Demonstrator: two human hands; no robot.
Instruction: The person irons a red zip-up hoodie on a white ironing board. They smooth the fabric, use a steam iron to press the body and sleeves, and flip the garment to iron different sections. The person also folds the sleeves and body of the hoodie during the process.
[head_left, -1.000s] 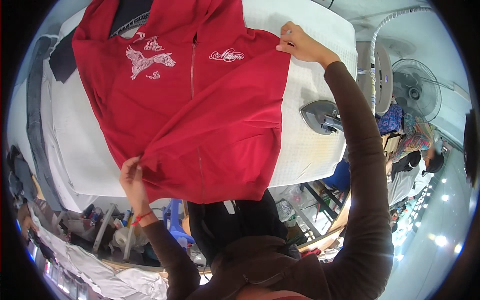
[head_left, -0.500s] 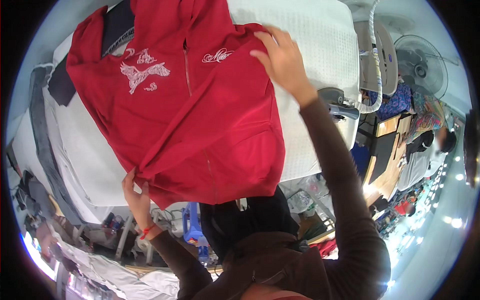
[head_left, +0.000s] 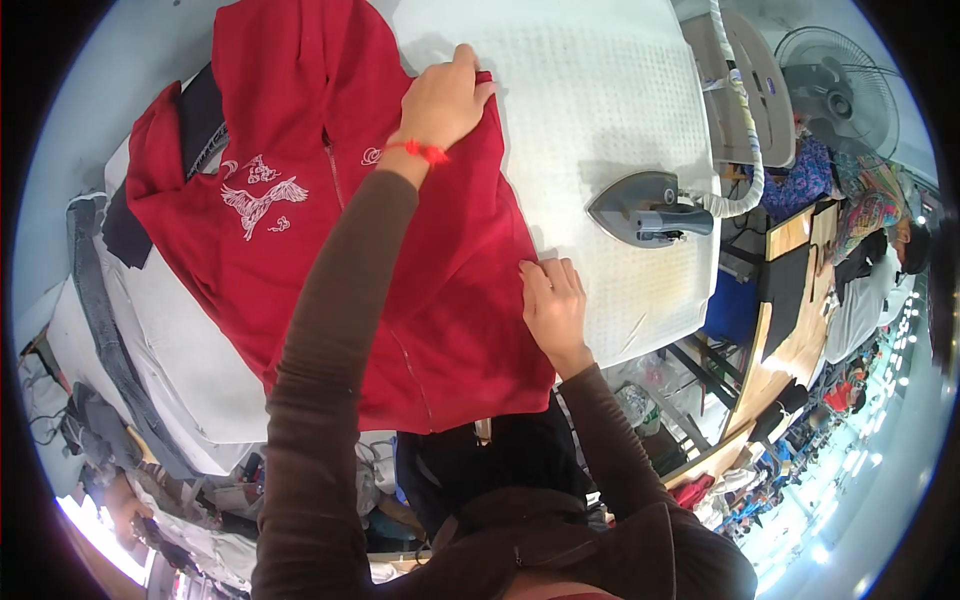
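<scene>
A red zip-up hooded sweatshirt (head_left: 450,330) with a white winged print lies spread on a white padded ironing table (head_left: 560,120). My left hand (head_left: 440,105), a red band at its wrist, reaches across the sweatshirt and pinches the cloth near its upper right shoulder edge. Lower down, the curled fingers of my right hand (head_left: 555,305) grip the right side edge. Part of the chest print and the front are hidden beneath my left forearm. To the right of the sweatshirt rests a steam iron (head_left: 640,210), apart from both hands.
A wrapped hose (head_left: 752,130) runs up from the iron. Beyond the table's right edge stand a grey plastic chair (head_left: 735,90), a fan (head_left: 830,95) and a wooden table (head_left: 780,310), with people farther off. Dark garments (head_left: 125,225) lie at the left, partly under the sweatshirt.
My left hand has moved from the lower left sleeve end up to the right shoulder. My right hand has come down from there to the side edge. The sleeve no longer lies diagonally across the front.
</scene>
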